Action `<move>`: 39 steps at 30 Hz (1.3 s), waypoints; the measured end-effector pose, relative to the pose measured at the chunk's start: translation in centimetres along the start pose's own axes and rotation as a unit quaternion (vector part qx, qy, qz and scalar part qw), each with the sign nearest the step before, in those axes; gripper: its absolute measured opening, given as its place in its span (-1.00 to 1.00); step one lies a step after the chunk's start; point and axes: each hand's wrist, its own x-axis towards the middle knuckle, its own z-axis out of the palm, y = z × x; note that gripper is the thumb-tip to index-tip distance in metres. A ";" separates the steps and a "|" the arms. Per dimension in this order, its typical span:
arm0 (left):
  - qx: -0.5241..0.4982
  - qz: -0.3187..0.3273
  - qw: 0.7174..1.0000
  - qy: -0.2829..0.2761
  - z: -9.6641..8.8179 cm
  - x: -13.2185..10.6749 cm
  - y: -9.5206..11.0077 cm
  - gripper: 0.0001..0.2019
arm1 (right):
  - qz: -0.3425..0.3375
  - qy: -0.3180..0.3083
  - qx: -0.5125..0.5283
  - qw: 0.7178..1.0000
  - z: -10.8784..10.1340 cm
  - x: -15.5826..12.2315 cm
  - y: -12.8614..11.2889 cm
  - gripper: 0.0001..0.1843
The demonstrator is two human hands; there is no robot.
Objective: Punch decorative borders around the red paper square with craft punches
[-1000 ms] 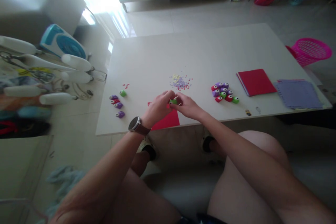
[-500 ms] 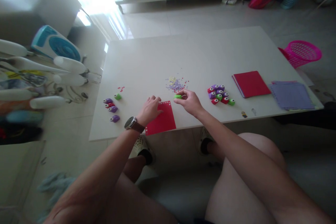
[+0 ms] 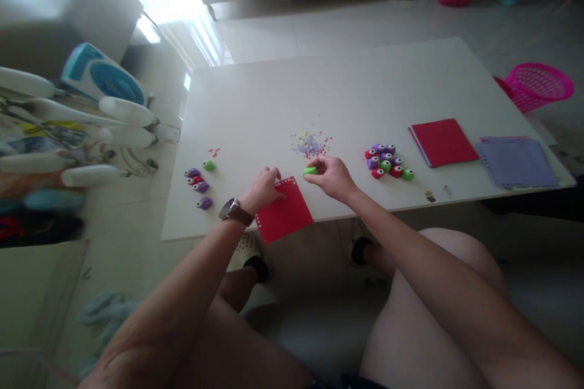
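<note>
My right hand (image 3: 335, 179) is closed, with thumb and fingertips around a green craft punch (image 3: 311, 171) just above the table. My left hand (image 3: 263, 191), below a wristwatch, is closed on a red sheet of paper (image 3: 288, 214), its thumb lying across it. Small punched holes line the sheet's top and left edges, and its lower corner juts past the table's front edge. Beyond the hands lies a scatter of purple, yellow and red paper bits (image 3: 310, 143). Several purple, red and green punches (image 3: 385, 161) stand in a cluster to the right.
On the left are more punches (image 3: 205, 202) and a few red paper bits (image 3: 214, 152). Toward the right lie a red paper stack (image 3: 444, 142), purple sheets (image 3: 517, 161) and a small sticker (image 3: 429, 196). A pink basket (image 3: 541, 85) stands beyond the table's right end.
The red sheet has turned, its lower part swinging right and farther over the front edge. The green punch has tilted in my right hand. The whole view has shifted slightly.
</note>
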 end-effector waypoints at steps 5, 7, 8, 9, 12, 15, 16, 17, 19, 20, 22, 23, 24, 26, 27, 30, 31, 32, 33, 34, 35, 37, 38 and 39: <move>-0.021 0.006 1.000 0.013 0.0 -0.1 0.0 -0.45 | -0.020 0.018 0.002 1.000 0.2 -0.2 0.2 -0.75; -0.028 0.020 0.999 0.010 0.0 0.0 -0.1 -0.51 | -0.020 0.016 0.007 1.000 0.2 -0.2 0.2 -0.73; -0.031 0.030 0.999 0.006 0.0 0.1 -0.1 -0.57 | -0.016 0.016 0.006 1.000 0.2 -0.1 0.3 -0.73; -0.033 0.039 0.999 0.002 0.0 0.1 -0.2 -0.64 | -0.008 0.017 0.003 1.000 0.1 -0.1 0.3 -0.73; -0.029 0.068 0.997 -0.003 -0.2 0.3 -0.1 -0.93 | 0.028 0.017 -0.007 0.999 0.0 0.1 0.6 -0.72; -0.045 0.091 0.995 0.004 -0.5 0.4 0.3 -0.90 | 0.065 -0.008 -0.004 0.998 0.0 0.3 0.8 -0.74; -0.055 0.096 0.994 0.007 -0.6 0.4 0.4 -0.88 | 0.073 -0.021 0.000 0.997 0.0 0.3 0.8 -0.75; -0.065 0.100 0.993 0.011 -0.7 0.4 0.5 -0.87 | 0.080 -0.034 0.005 0.996 -0.1 0.3 0.8 -0.77; -0.082 0.107 0.991 0.019 -0.8 0.4 0.7 -0.85 | 0.090 -0.056 0.021 0.994 -0.1 0.2 0.6 -0.79; -0.087 0.111 0.990 0.022 -0.9 0.3 0.8 -0.85 | 0.095 -0.063 0.029 0.993 -0.1 0.2 0.5 -0.79; -0.096 0.118 0.988 0.032 -1.0 0.3 0.8 -0.84 | 0.099 -0.071 0.043 0.992 -0.1 0.1 0.4 -0.81; -0.100 0.118 0.987 0.036 -1.0 0.2 0.9 -0.84 | 0.098 -0.073 0.049 0.991 -0.1 0.1 0.4 -0.81; -0.103 0.118 0.987 0.039 -1.0 0.2 0.9 -0.84 | 0.097 -0.075 0.054 0.991 0.0 0.1 0.4 -0.82; -0.105 0.117 0.987 0.042 -1.1 0.2 0.9 -0.84 | 0.095 -0.076 0.062 0.991 0.0 0.1 0.6 -0.81; -0.105 0.116 0.987 0.042 -1.1 0.2 0.9 -0.84 | 0.094 -0.076 0.065 0.991 0.1 0.2 0.7 -0.81; -0.105 0.118 0.987 0.041 -1.2 0.2 0.9 -0.84 | 0.087 -0.079 0.071 0.991 0.1 0.3 1.1 -0.79; -0.107 0.119 0.986 0.041 -1.2 0.2 0.8 -0.84 | 0.085 -0.080 0.073 0.990 0.1 0.3 1.3 -0.78; -0.108 0.120 0.986 0.041 -1.1 0.2 0.8 -0.83 | 0.083 -0.080 0.074 0.991 0.1 0.4 1.4 -0.77; -0.109 0.121 0.986 0.042 -1.1 0.3 0.7 -0.83 | 0.082 -0.079 0.072 0.991 0.1 0.4 1.5 -0.77; -0.109 0.122 0.986 0.043 -1.1 0.3 0.7 -0.83 | 0.081 -0.077 0.070 0.991 0.1 0.4 1.6 -0.77; -0.109 0.124 0.985 0.044 -1.1 0.3 0.6 -0.82 | 0.080 -0.074 0.068 0.992 0.1 0.5 1.7 -0.77; -0.107 0.125 0.985 0.045 -1.0 0.4 0.6 -0.82 | 0.080 -0.071 0.065 0.992 0.1 0.5 1.8 -0.77; -0.105 0.125 0.986 0.045 -1.0 0.4 0.6 -0.82 | 0.080 -0.072 0.065 0.992 0.1 0.5 1.9 -0.76; -0.104 0.124 0.986 0.044 -1.0 0.4 0.6 -0.81 | 0.079 -0.073 0.066 0.992 0.1 0.5 1.9 -0.75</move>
